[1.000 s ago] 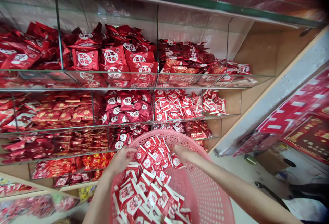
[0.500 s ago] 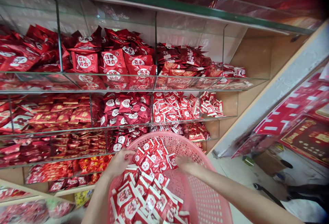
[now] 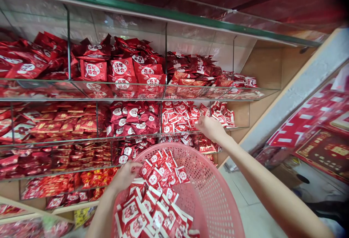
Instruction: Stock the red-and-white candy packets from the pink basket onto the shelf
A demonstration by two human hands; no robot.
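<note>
A pink plastic basket (image 3: 218,198) with a perforated wall holds a pile of small red-and-white packets (image 3: 160,201). My left hand (image 3: 125,175) is closed on the basket's left rim, its fingers bent over the edge beside the packets. Up at the shelf, my right hand (image 3: 211,128) reaches over the front glass of a compartment of similar red-and-white packets (image 3: 180,116). Its fingers are loosely bent and parted at the packets' right side, and no packet shows in them. The fingertips are partly hard to make out.
Glass shelves (image 3: 131,99) with upright dividers hold red packets of several kinds. Larger red bags (image 3: 94,70) fill the upper tier. A thick green glass edge (image 3: 163,10) crosses above. Red printed goods (image 3: 297,121) stand at the right over a tiled floor (image 3: 245,190).
My right hand has left the packets in the basket and moved up to the shelf compartment. A packet it covered now lies uncovered in the basket. My left hand stays at the rim.
</note>
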